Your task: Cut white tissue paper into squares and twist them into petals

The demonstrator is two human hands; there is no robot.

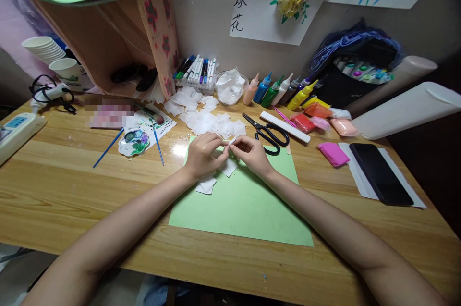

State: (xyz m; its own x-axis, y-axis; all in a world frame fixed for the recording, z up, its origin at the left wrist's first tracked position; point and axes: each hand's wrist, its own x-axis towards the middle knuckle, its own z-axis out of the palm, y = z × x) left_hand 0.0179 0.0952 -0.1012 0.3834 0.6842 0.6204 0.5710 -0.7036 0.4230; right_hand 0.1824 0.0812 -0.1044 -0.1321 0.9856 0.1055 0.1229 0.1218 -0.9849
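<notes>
Over the green sheet, your left hand and right hand pinch a small white paper piece between close fingertips, probably to steady it; scissors lie at the sheet's far right corner, seemingly for easy reach.

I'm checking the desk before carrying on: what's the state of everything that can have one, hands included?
Left hand, shut at the fingertips
Right hand, shut at the fingertips
Small white paper piece, pinched between both hands
Light-green rectangular paper sheet, lying flat
Black-handled metal scissors, lying down, unheld
Black rectangular phone, screen dark
White scalloped paint palette, smeared with paint
Coloured squeeze bottles, standing
White paper cups, nested
</notes>
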